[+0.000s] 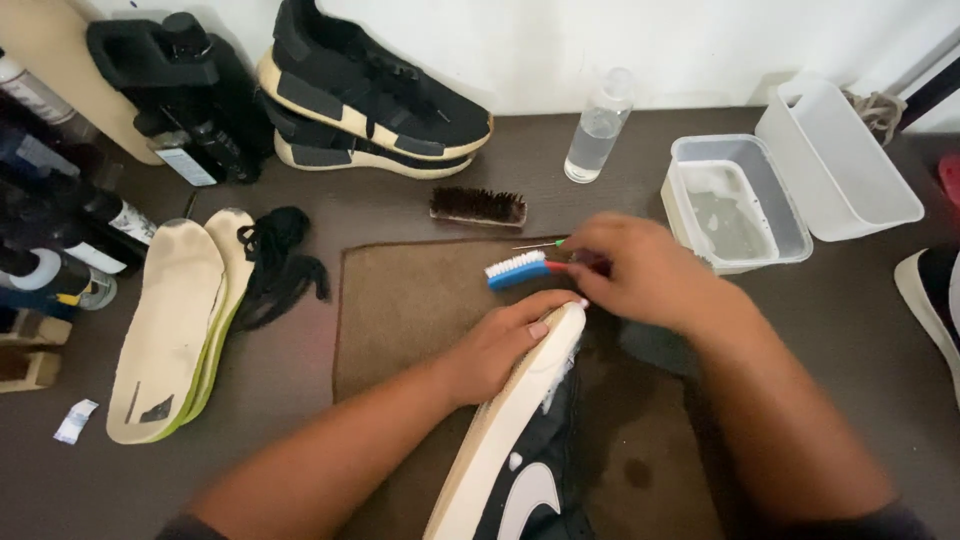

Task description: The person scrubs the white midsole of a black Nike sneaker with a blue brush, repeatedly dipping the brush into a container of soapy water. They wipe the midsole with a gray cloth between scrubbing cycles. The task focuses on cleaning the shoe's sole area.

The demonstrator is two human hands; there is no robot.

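Gripping tightly, the right hand point(645, 272) closes its fingers around the red handle of a small brush point(520, 268) with a blue head and white bristles, just above the toe of a black sneaker point(520, 460). The left hand point(500, 345) presses on the cream sole edge, fingers wrapped over it, near the front edge of the surface point(300, 360). I judge the shoe may slip if the left grip loosens, and wet foam may splash beyond the brown mat point(410, 300). Toward the back edge lie a dark bristle brush point(478, 206), a clear bottle point(597, 128) and a black pair of shoes point(370, 95); the water tub point(735, 200) sits at the right, two insoles point(175, 320) at the left.
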